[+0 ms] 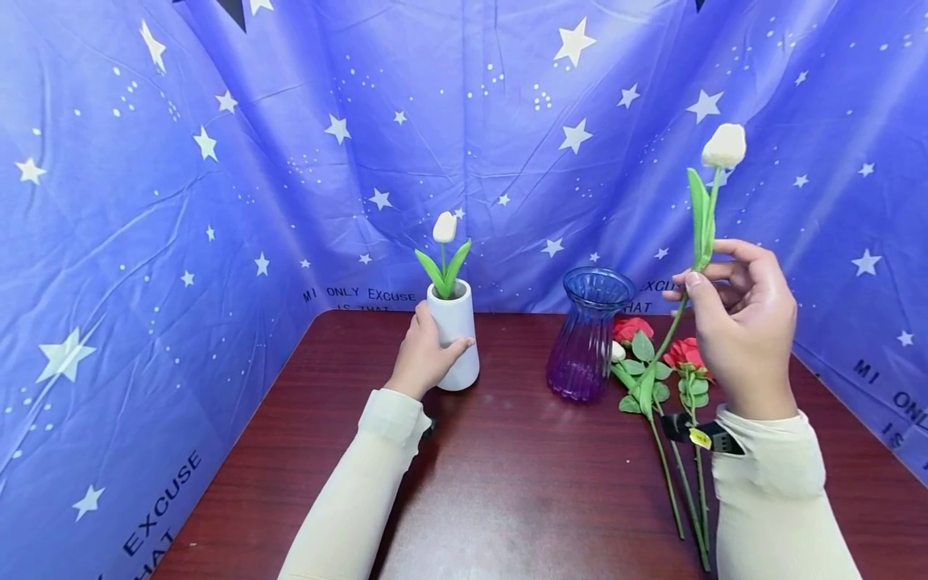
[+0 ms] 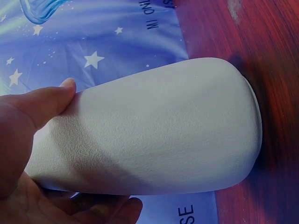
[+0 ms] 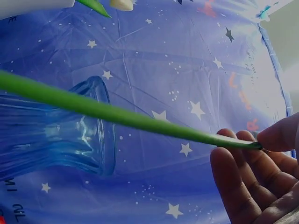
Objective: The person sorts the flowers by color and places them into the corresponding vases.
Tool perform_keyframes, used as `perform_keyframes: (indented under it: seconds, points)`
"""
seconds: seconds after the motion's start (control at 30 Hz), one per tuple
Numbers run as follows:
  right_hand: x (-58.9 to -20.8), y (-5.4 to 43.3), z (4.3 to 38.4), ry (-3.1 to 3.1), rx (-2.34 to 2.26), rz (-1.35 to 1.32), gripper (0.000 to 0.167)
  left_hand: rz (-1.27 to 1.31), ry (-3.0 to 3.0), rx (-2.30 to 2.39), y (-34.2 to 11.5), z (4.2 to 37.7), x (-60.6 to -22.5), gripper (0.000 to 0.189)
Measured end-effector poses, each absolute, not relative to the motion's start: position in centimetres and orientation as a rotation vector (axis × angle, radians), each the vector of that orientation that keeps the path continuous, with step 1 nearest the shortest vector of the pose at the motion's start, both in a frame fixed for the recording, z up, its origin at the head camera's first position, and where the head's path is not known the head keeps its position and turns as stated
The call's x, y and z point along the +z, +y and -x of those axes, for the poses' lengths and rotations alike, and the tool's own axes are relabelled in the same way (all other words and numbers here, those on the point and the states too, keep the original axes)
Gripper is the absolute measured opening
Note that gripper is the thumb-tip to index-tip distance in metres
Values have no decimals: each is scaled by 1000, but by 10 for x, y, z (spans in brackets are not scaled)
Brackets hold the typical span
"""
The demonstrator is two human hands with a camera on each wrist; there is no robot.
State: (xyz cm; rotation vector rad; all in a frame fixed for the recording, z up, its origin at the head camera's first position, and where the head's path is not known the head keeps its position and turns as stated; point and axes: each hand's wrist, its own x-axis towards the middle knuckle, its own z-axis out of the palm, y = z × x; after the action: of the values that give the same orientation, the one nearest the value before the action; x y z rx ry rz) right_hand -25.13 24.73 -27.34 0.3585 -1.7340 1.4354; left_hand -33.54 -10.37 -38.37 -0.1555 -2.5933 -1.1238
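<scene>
My left hand (image 1: pixel 422 352) grips a white cylindrical vase (image 1: pixel 455 322) that stands upright on the table. In the left wrist view the thumb (image 2: pixel 56 98) lies along one side of the vase and fingers curl at the other. From its mouth rises a white tulip (image 1: pixel 445 227) with two green leaves. To the right, my right hand (image 1: pixel 757 330) pinches the stem of another white tulip (image 1: pixel 725 146) between thumb and fingers, raised above the table with its bloom up. The right wrist view shows its green stem (image 3: pixel 140 122) running from the fingertips.
A ribbed glass vase (image 1: pixel 583 346), blue above and purple below, stands between the hands. Beside it lie red roses (image 1: pixel 683 353) and a white bloom (image 1: pixel 618 351), their stems towards the front of the brown table (image 1: pixel 507 483). A blue star-patterned curtain (image 1: pixel 449 80) surrounds the table's back and sides.
</scene>
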Motion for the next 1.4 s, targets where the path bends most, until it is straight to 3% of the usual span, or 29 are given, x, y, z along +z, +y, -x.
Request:
perform_keyframes:
  seconds: [0.2,0.33,0.47,0.77,0.93,1.17,1.4]
  points:
    - [-276,238,255,-1586,1663,-476,26,155,-2591,-1112,-105,335,-383,94]
    - [-276,233,257,-1508,1732,-504,28,144,-2594,-1106,-106,335,-383,93]
    - [-273,228,258,-1476,1761,-470,33,140,-2591,-1118,-108,335,-384,94]
    - [-264,214,256,-1386,1856,-387,18,138,-2594,-1132,-105,335,-385,94]
    - [-262,210,254,-1403,1827,-386,23,151,-2595,-1123,-104,336,-384,95]
    - [-260,205,250,-1399,1788,-407,14,152,-2593,-1119,-104,336,-381,94]
    - [-259,203,246,-1599,1488,-220,16,158,-2593,-1132,-103,335,-382,95]
